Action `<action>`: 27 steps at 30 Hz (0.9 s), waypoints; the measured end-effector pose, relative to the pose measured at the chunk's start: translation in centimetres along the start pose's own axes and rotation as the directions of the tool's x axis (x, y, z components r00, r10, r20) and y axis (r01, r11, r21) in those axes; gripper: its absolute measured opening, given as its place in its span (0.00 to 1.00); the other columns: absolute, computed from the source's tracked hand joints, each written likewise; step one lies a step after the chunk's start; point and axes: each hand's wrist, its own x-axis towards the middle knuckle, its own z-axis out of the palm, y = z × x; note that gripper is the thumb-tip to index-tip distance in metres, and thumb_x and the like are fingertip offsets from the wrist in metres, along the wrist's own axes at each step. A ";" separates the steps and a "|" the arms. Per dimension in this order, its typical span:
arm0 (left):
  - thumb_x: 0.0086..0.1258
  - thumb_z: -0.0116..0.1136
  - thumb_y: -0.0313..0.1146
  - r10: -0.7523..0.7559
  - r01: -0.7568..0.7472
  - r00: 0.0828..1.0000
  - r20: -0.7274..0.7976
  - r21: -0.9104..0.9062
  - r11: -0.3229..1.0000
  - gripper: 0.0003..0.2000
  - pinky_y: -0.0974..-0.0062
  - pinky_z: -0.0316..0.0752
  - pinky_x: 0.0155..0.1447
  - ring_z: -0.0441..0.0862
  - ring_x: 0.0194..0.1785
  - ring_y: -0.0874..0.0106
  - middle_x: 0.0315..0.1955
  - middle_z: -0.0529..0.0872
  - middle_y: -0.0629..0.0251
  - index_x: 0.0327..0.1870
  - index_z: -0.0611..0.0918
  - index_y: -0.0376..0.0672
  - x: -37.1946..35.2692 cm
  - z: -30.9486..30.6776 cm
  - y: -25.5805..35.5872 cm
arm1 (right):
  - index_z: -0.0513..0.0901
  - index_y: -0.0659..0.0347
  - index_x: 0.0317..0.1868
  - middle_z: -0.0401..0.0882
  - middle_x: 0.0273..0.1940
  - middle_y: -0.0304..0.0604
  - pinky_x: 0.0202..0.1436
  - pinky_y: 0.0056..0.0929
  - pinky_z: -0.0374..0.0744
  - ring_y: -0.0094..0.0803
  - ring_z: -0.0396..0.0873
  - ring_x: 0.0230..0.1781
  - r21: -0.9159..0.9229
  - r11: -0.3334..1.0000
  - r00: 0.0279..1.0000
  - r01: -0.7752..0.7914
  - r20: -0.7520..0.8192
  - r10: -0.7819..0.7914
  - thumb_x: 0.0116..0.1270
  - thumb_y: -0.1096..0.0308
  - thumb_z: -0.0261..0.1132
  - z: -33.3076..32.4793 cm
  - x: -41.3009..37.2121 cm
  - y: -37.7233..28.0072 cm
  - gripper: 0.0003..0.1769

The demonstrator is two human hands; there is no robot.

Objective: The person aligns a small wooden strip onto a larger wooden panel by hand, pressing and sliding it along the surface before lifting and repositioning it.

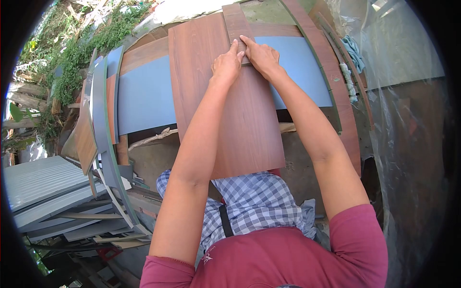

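A wide brown wood-grain board (247, 120) lies lengthwise before me, its near end over my lap. On its far part rests a narrower brown wood-grain strip (235, 19), running away from me. My left hand (226, 66) is at the strip's left side, index finger pointing forward and thumb against the strip, the other fingers curled. From the right, my right hand (263, 57) has its index finger and thumb on the same strip, close to its near end. Both hands' other fingertips are partly hidden. Beneath the board, a blue panel (146, 96) shows on both sides.
Long brown strips (331, 72) run along the right, beside clear plastic sheeting (408, 144) and a blue-green cloth (354, 53). Curved grey edging (103, 120) stands at the left. Stacked grey panels (53, 182) lie lower left, and green plants (81, 67) grow beyond.
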 end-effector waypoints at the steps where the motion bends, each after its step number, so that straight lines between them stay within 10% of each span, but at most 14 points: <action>1: 0.70 0.43 0.47 -0.002 0.002 1.000 0.009 0.007 1.000 0.25 0.57 0.69 0.54 0.76 0.50 0.49 0.46 0.80 0.47 0.67 0.62 0.51 0.0 -0.1 -0.1 | 0.68 0.37 0.63 0.81 0.37 0.55 0.43 0.46 0.76 0.51 0.80 0.39 -0.001 1.000 1.000 0.001 0.001 -0.001 0.64 0.63 0.46 0.0 -0.1 0.0 0.25; 7: 0.70 0.44 0.45 0.213 -0.216 0.974 -0.081 -0.035 0.976 0.25 0.58 0.71 0.50 0.79 0.44 0.49 0.38 0.82 0.46 0.67 0.62 0.49 -1.4 0.5 -1.9 | 0.68 0.39 0.63 0.81 0.36 0.54 0.43 0.46 0.75 0.50 0.80 0.38 -0.040 0.999 1.000 0.006 0.012 -0.005 0.65 0.63 0.46 -0.2 -1.5 -0.2 0.25; 27: 0.66 0.52 0.37 0.220 -0.200 0.974 0.053 -0.248 0.948 0.27 0.56 0.75 0.36 0.81 0.31 0.51 0.29 0.83 0.49 0.65 0.62 0.42 -30.1 3.8 -0.4 | 0.62 0.42 0.66 0.77 0.18 0.54 0.25 0.47 0.77 0.51 0.78 0.19 -0.163 0.986 0.992 -0.020 0.119 0.040 0.65 0.64 0.52 -1.8 -30.0 -1.9 0.28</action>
